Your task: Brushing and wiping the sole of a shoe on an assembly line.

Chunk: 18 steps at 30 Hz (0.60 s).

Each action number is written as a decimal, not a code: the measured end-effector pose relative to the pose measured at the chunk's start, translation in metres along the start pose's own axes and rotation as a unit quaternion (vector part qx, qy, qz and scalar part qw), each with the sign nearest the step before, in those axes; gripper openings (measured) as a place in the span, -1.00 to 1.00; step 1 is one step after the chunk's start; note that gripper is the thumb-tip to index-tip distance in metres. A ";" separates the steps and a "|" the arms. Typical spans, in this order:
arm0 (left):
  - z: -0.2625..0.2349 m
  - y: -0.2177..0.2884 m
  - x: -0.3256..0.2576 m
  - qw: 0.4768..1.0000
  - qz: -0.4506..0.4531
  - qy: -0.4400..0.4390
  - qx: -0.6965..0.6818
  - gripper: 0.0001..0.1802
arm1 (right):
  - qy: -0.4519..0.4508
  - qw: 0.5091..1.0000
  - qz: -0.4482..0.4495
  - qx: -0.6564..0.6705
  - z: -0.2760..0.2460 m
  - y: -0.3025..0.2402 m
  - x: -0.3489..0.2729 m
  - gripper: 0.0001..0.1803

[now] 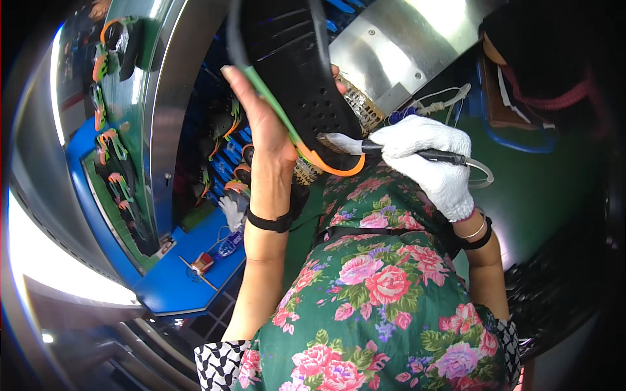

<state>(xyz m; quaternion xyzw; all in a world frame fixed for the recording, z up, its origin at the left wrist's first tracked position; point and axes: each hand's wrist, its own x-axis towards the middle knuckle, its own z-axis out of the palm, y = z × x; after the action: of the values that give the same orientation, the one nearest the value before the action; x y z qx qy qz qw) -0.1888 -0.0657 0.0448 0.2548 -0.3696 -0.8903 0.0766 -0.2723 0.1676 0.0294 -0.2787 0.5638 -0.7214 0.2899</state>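
Note:
My left hand (266,127) is bare and grips a black shoe sole (287,65) with small holes and a green-to-orange edge. Its thumb lies along the green side, while fingertips show at the opposite side. The sole is tilted up in front of me, its far end cut off by the picture's top. A white knitted glove covers my right hand (424,153), which is closed round a black-handled brush (342,142). The pale bristles touch or nearly touch the sole's inner face near the orange end. A clear tube (486,171) runs from the back of the handle.
To the left, a green conveyor belt (140,85) carries several orange-and-green shoe parts beside a blue table (179,287). A white glove (231,214) lies there. Shiny metal panels (391,55) stand ahead; a person in dark clothing (541,39) is at the upper right.

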 end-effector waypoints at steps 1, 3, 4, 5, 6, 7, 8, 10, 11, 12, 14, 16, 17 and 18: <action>0.006 0.000 0.001 0.998 -0.011 0.052 0.019 0.21 | -0.005 1.000 0.020 -0.013 -0.001 0.003 0.001 -0.90; 0.011 -0.004 0.006 0.995 -0.019 0.091 0.045 0.11 | 0.005 0.996 0.083 0.037 -0.008 0.012 -0.002 -0.89; 0.012 -0.004 0.008 0.994 -0.028 0.097 0.030 0.06 | 0.024 0.984 0.151 0.094 -0.008 0.016 -0.004 -0.88; 0.011 -0.006 0.010 0.993 -0.030 0.109 0.040 0.04 | 0.042 0.980 0.153 0.123 -0.007 0.020 -0.006 -0.85; 0.010 -0.008 0.012 0.991 -0.033 0.122 0.050 0.03 | 0.031 0.981 0.152 0.115 -0.006 0.022 -0.006 -0.85; 0.008 -0.010 0.012 0.991 -0.037 0.122 0.028 -0.02 | 0.037 0.986 0.142 0.082 -0.007 0.024 -0.006 -0.85; 0.007 -0.010 0.013 0.991 -0.034 0.132 0.012 -0.06 | 0.046 0.989 0.133 0.051 -0.004 0.027 -0.008 -0.84; 0.006 -0.005 0.008 0.989 -0.042 0.141 0.033 -0.09 | 0.058 0.971 0.160 0.170 0.000 0.034 -0.010 -0.85; 0.002 -0.005 0.007 0.989 -0.036 0.144 0.027 -0.09 | 0.068 0.963 0.173 0.193 0.002 0.034 -0.010 -0.84; -0.002 -0.006 0.006 0.990 -0.032 0.139 0.023 -0.08 | 0.079 0.955 0.187 0.216 0.004 0.035 -0.010 -0.84; -0.008 -0.006 0.005 0.990 -0.025 0.134 0.016 -0.08 | 0.074 0.961 0.184 0.191 0.005 0.040 -0.009 -0.82; -0.011 -0.005 0.004 0.992 -0.026 0.122 0.002 -0.09 | 0.058 0.956 0.177 0.226 0.005 0.042 -0.008 -0.82; -0.013 -0.004 0.003 0.992 -0.022 0.123 0.000 -0.09 | 0.062 0.957 0.188 0.211 0.007 0.038 -0.006 -0.83; -0.015 -0.003 0.002 0.993 -0.025 0.114 -0.018 -0.09 | 0.059 0.957 0.188 0.211 0.008 0.038 -0.006 -0.83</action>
<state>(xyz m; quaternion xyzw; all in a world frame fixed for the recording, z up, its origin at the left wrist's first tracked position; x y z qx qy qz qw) -0.1832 -0.0735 0.0328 0.3623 -0.3355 -0.8638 0.1001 -0.2585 0.1590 -0.0063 -0.0574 0.4574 -0.7711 0.4392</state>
